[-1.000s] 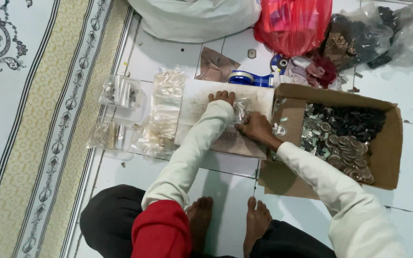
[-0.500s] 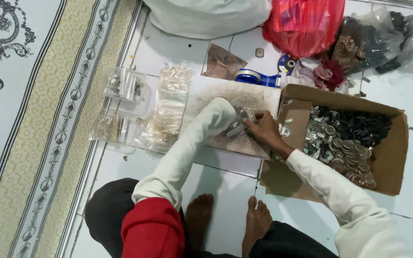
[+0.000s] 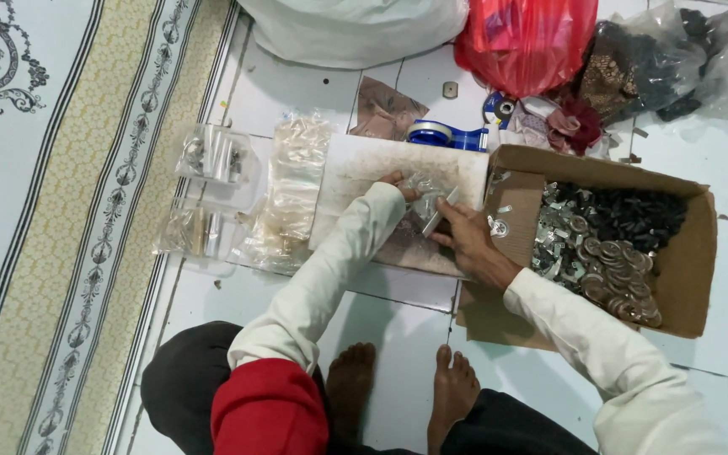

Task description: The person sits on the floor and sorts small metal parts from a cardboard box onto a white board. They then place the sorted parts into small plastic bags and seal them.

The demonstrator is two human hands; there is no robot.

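I sit on a tiled floor with my feet in front of me. My left hand point(image 3: 399, 185), mostly covered by a cream sleeve, pinches a small clear plastic bag point(image 3: 423, 187) over a stained white board point(image 3: 364, 164). My right hand point(image 3: 469, 240) grips a thin flat silvery piece point(image 3: 438, 212) at the mouth of that bag. Just right of my right hand stands an open cardboard box point(image 3: 684, 253) full of small metal and dark parts.
Stacks of clear bags point(image 3: 292, 181) and filled packets point(image 3: 212, 156) lie left of the board. A blue tape dispenser point(image 3: 444, 135), a red plastic bag point(image 3: 524, 42), a white sack point(image 3: 355, 29) and dark bags are behind. A patterned rug point(image 3: 61, 168) borders the left.
Both hands stayed together over the board; the right hand now holds the silvery piece against the bag. The camera view shifted slightly.
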